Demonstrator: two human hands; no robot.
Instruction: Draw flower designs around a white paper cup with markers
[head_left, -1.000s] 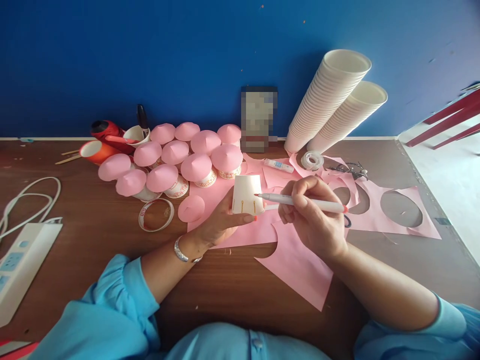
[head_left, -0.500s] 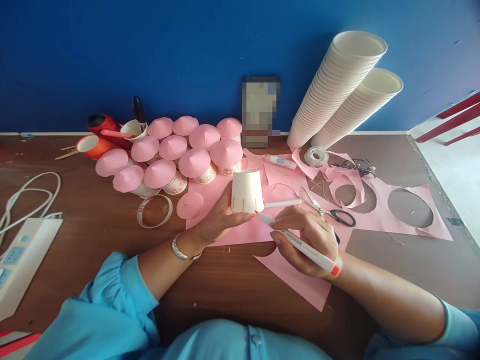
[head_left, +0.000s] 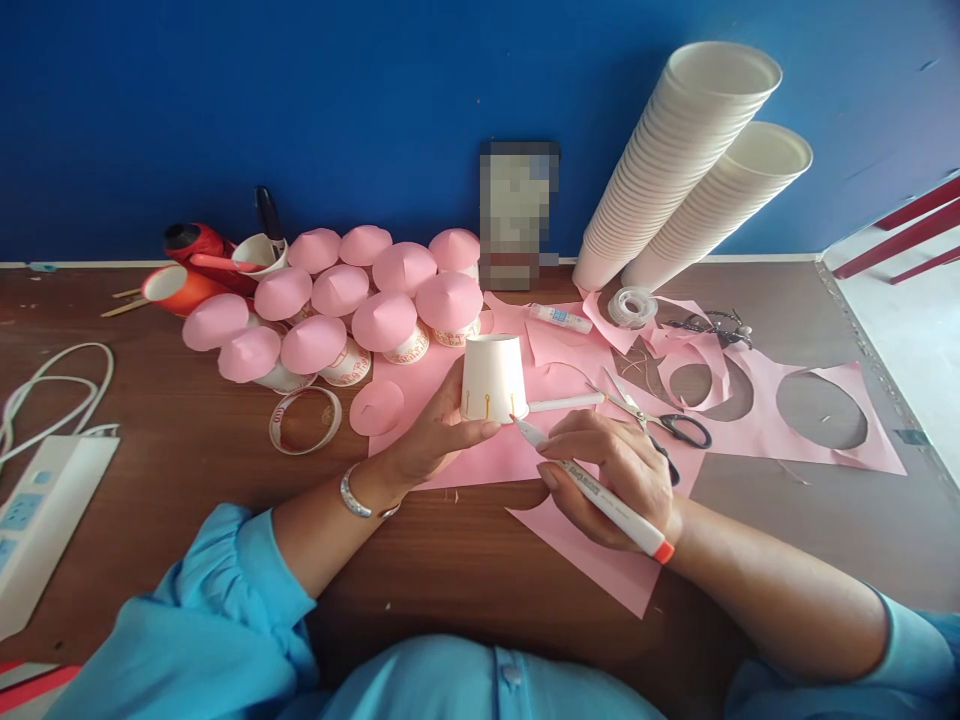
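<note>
Upside down in my left hand (head_left: pixel 442 425) is a white paper cup (head_left: pixel 493 370), with my fingers behind it and my thumb along its lower rim. Several thin yellow-orange strokes run up from that rim. My right hand (head_left: pixel 611 465) is closed round a white marker pen (head_left: pixel 611 505) with an orange end, its tip at the cup's lower right edge. Pink paper (head_left: pixel 465 465) lies under the hands. Scissors (head_left: pixel 637 412) rest just beyond my right hand, beside a white stick-like piece (head_left: pixel 566 402).
Cups with pink paper cones (head_left: pixel 386 322) stand at the back left, near a cut cup ring (head_left: pixel 305 420). Two tall stacks of paper cups (head_left: pixel 679 150) lean by the blue wall. Clear tape (head_left: pixel 632 307) and a glue tube (head_left: pixel 560 318) lie in front; a power strip (head_left: pixel 60 520) is far left.
The marker's tip has risen slightly along the cup's lower right side, and my right hand has shifted a little. My left hand still holds the cup. The view has moved slightly.
</note>
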